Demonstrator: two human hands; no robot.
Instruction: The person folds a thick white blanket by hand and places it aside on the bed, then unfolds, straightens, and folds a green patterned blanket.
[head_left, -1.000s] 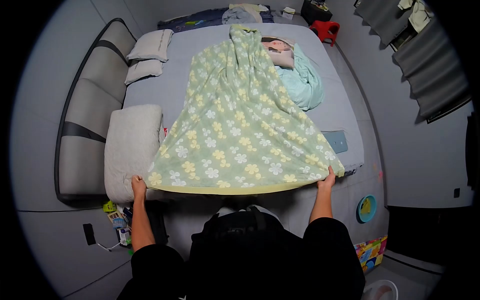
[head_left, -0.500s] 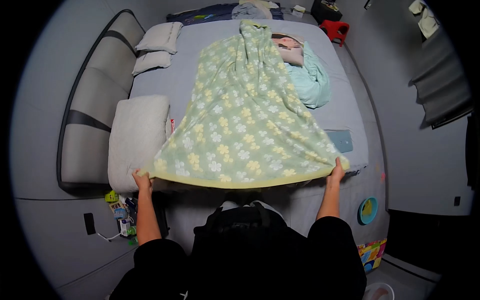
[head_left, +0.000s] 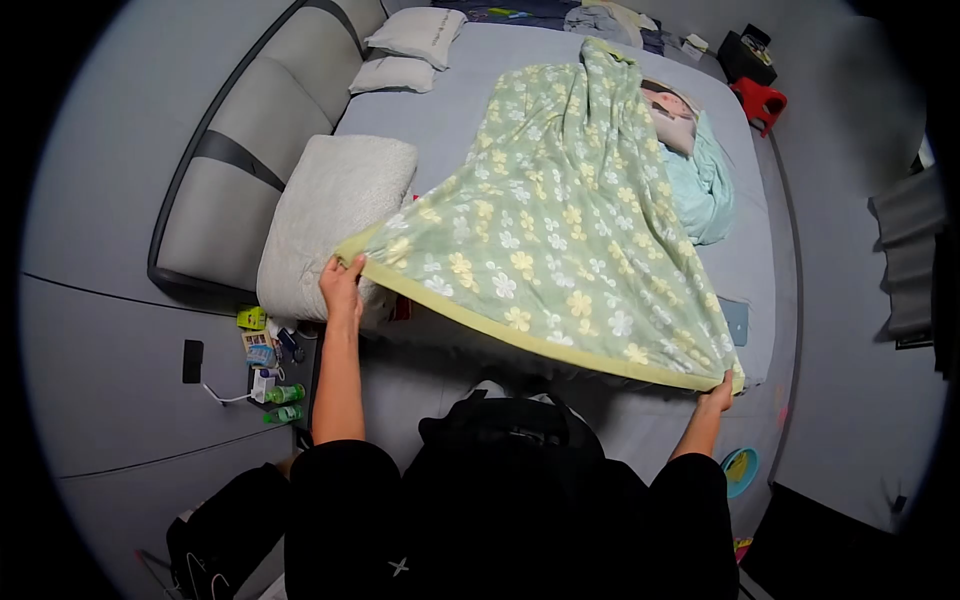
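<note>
A green blanket [head_left: 560, 230] with white and yellow flowers stretches across the bed [head_left: 460, 100], its far end bunched into folds. My left hand [head_left: 342, 287] is closed on the near left corner, beside a folded pale quilt [head_left: 335, 210]. At the near right corner my right hand [head_left: 716, 396] grips the yellow border, close to a flat blue-grey item [head_left: 735, 320]. Between my hands the hem hangs taut along the bed's near edge, slanting down to the right.
Two pillows [head_left: 415, 35] lie by the grey headboard [head_left: 230, 150]. A printed cushion [head_left: 670, 115] and a crumpled mint cloth [head_left: 705, 190] lie right of the blanket. A red stool [head_left: 758, 103] stands beyond. Bottles [head_left: 284, 394] crowd a bedside surface; a blue basin [head_left: 741, 470] is on the floor.
The view has turned, shifting the bed rightward. My left hand has risen relative to my right, tilting the blanket's hem. Both hands keep hold of its corners.
</note>
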